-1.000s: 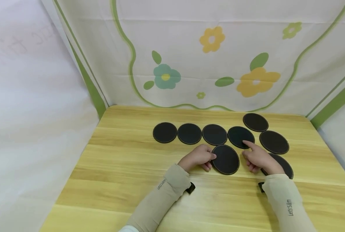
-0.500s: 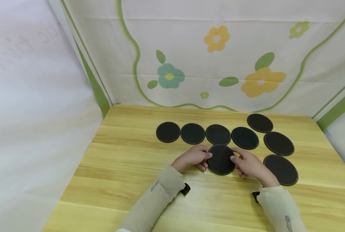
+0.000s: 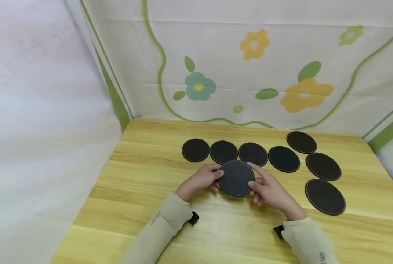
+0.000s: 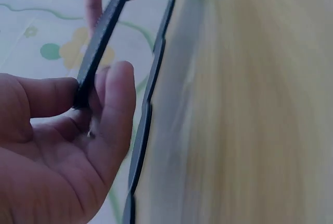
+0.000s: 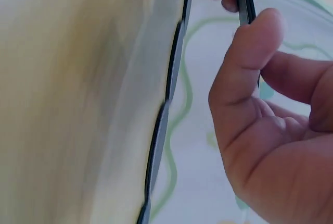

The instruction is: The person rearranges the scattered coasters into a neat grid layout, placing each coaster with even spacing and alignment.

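A round black coaster (image 3: 236, 178) with a stitched rim is held between both hands, raised off the table. My left hand (image 3: 201, 181) pinches its left edge, thumb on top and fingers below. On the opposite edge, my right hand (image 3: 270, 192) grips with the thumb on top, its index finger reaching along the far rim. In the left wrist view the held coaster (image 4: 104, 39) appears edge-on between thumb and fingers. The right wrist view shows the held coaster (image 5: 245, 0) mostly hidden behind the right hand (image 5: 265, 114).
Several matching coasters lie flat in a row behind the hands, from the leftmost coaster (image 3: 195, 150) to the rightmost coaster (image 3: 284, 159). Three more, including the nearest coaster (image 3: 325, 197), lie at the right of the wooden table (image 3: 143, 176). A flowered cloth (image 3: 229, 73) hangs behind.
The right hand has left the row's right-end coaster and taken the right edge of the coaster at the left hand. Both hands have lifted that coaster and shifted it left.
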Motion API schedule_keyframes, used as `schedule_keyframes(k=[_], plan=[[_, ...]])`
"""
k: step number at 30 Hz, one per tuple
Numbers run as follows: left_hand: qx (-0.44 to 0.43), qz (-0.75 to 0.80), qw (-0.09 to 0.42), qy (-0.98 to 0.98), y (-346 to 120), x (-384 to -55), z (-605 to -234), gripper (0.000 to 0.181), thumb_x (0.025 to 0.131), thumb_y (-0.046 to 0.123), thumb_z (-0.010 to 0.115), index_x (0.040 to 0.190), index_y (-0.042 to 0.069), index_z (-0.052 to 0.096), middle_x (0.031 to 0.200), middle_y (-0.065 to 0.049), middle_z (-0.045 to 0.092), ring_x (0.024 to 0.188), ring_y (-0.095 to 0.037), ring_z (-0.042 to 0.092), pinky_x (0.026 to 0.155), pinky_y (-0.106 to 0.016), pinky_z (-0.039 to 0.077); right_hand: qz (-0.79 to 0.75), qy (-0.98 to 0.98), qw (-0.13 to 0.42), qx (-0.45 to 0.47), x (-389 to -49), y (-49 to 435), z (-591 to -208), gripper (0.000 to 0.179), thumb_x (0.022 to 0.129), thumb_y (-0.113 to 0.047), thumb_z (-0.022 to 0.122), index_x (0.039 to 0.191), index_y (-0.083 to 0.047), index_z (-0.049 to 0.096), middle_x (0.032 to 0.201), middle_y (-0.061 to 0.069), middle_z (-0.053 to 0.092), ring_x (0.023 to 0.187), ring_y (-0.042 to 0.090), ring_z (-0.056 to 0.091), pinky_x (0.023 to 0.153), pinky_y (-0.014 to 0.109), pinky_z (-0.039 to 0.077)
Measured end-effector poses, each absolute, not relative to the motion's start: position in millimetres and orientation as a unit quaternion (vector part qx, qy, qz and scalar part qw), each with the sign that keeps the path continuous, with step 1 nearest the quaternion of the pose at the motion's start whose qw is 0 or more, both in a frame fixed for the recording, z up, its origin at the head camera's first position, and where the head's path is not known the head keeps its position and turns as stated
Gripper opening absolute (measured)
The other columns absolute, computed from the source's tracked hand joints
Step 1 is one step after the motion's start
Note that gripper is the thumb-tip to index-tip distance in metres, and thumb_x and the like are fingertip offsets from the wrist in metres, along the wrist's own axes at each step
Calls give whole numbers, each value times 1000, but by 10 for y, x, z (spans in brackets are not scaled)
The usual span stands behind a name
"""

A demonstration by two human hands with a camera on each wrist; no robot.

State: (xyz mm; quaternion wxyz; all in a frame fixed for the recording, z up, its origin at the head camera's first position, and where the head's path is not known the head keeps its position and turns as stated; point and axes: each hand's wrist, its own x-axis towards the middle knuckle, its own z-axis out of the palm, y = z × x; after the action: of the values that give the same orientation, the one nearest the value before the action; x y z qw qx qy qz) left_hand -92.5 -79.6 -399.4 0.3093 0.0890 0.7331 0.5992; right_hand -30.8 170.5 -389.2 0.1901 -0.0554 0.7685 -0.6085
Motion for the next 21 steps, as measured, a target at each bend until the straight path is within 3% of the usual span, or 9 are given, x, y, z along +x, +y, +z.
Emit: schedule_keyframes(k=[6, 9, 12, 21], plan=[[148, 545, 282, 776, -1162, -880, -3955, 19, 109, 12, 48, 111, 2, 64, 70, -12, 60, 57, -21, 59, 56, -36, 57, -641, 736, 209, -62, -315, 1358, -3943, 71, 104, 0, 51, 164, -16, 17, 73, 22, 58, 50, 22, 59, 47, 37, 55], [172, 522, 285, 785, -1314, -858, -3932, 26, 108, 10, 49, 130, 5, 60, 71, -15, 61, 56, -23, 59, 55, -36, 56, -652, 724, 216, -66, -306, 1217, -3964, 72, 104, 1, 52, 164, -16, 16, 72, 20, 59, 50, 21, 59, 48, 38, 56], [190, 519, 301, 777, -1474, -846, -3901, 41, 107, 8, 50, 149, 9, 48, 73, -16, 62, 57, -25, 60, 56, -38, 57, -665, 709, 223, -65, -306, 1079, -3981, 72, 104, 2, 51, 164, -16, 15, 71, 19, 60, 49, 20, 60, 49, 37, 56], [191, 526, 346, 753, -1911, -849, -3893, 65, 107, 11, 52, 162, 5, 18, 68, -9, 59, 49, -18, 53, 54, -36, 55, -694, 672, 254, -44, -312, 666, -4033, 73, 103, 3, 51, 163, -14, 13, 69, 13, 61, 48, 16, 61, 48, 33, 55]])
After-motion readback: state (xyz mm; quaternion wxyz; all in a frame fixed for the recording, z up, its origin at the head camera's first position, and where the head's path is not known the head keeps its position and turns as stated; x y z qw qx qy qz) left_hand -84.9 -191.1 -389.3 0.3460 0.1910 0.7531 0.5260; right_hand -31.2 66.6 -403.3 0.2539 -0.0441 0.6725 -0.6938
